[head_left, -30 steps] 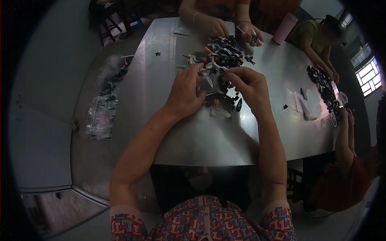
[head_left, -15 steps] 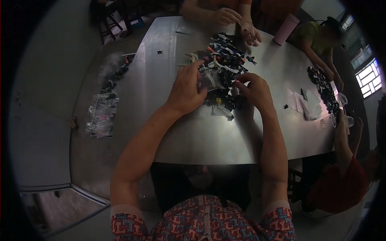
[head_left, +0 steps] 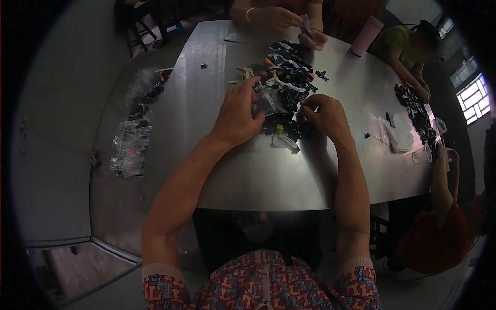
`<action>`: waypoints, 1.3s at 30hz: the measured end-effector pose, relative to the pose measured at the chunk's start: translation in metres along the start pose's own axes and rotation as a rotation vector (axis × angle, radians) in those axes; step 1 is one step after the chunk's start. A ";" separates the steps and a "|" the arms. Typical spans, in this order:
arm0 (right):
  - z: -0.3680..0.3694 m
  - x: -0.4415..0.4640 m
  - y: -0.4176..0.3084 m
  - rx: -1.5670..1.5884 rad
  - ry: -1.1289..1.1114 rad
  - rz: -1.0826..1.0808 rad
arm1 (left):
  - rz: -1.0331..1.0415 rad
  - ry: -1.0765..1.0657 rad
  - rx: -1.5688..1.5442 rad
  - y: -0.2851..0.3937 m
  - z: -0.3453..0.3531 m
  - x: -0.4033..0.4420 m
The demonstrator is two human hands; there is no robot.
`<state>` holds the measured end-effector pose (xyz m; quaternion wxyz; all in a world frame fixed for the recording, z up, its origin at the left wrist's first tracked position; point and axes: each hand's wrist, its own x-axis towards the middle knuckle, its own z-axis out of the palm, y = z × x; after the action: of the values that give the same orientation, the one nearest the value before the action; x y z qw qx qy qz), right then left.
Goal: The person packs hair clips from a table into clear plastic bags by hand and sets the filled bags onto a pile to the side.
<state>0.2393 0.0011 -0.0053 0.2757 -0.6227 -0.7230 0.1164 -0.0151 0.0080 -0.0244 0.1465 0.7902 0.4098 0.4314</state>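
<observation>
A long pile of small, mostly black pieces with white, orange and yellow bits runs down the metal table; their exact kind is too small to tell. My left hand curves around the pile's left side, with a see-through plastic bag between its thumb and fingers. At the pile's right edge is my right hand, thumb and fingertips pinched together low over the pieces. Whatever sits in that pinch is hidden. Nearest to me, a yellow piece and a whitish piece lie at the pile's end.
Across the metal table, a co-worker's hands hold a small bag. A pink bottle stands at the far right. Two other people sit along the right side by another dark pile and clear bags. More packed bags lie left.
My right hand's fingertips have closed in slightly; the reddish bit at them no longer shows. My left hand has barely moved. The co-worker opposite now holds up a small bag.
</observation>
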 end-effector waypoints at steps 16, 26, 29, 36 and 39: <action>0.019 0.002 0.004 -0.269 0.222 -0.076 | 0.000 0.003 -0.046 -0.001 0.003 0.000; -0.016 -0.003 -0.036 0.669 -0.040 0.074 | -0.001 -0.006 -0.027 0.000 0.001 0.000; -0.007 -0.011 -0.055 0.793 -0.112 -0.052 | -0.004 -0.009 -0.016 0.005 0.000 -0.001; 0.002 -0.022 -0.077 0.460 0.122 -0.163 | 0.031 -0.036 0.008 0.007 0.001 -0.003; 0.003 -0.024 -0.081 0.504 0.155 -0.126 | 0.017 -0.041 -0.017 0.010 0.000 -0.004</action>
<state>0.1714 -0.0375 0.0273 0.4832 -0.4951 -0.6853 0.2275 -0.0107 -0.0011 -0.0208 0.1579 0.8011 0.3965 0.4197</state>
